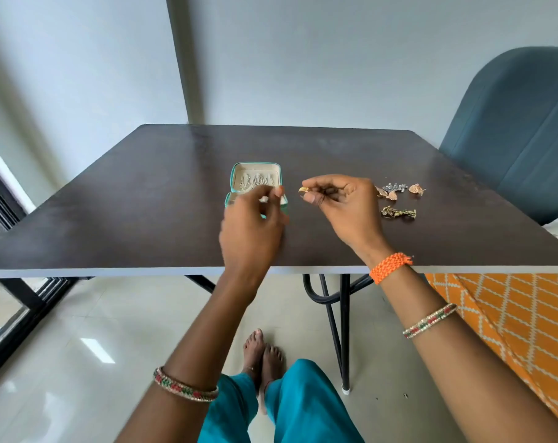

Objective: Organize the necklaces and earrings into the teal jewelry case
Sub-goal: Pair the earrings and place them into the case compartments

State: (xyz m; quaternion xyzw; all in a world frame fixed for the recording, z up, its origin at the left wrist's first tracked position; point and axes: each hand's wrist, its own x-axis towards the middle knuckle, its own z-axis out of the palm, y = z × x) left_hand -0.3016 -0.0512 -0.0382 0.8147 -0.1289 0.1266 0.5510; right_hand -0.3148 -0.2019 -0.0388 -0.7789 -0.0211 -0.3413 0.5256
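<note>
We are hovering our left hand (252, 223) over the open teal jewelry case (255, 183) on the dark table (143, 199), its blurred fingertips seemingly pinching something small. Our right hand (344, 203) is pinching a gold earring (303, 190) beside the case, loose earrings (399, 199) lying further right.

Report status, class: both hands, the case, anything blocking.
Right hand pinches a gold earring. Left hand, blurred, over the open case, fingers pinched; contents unclear. Necklaces in lid. More earrings wait on table. Nothing blocking.
</note>
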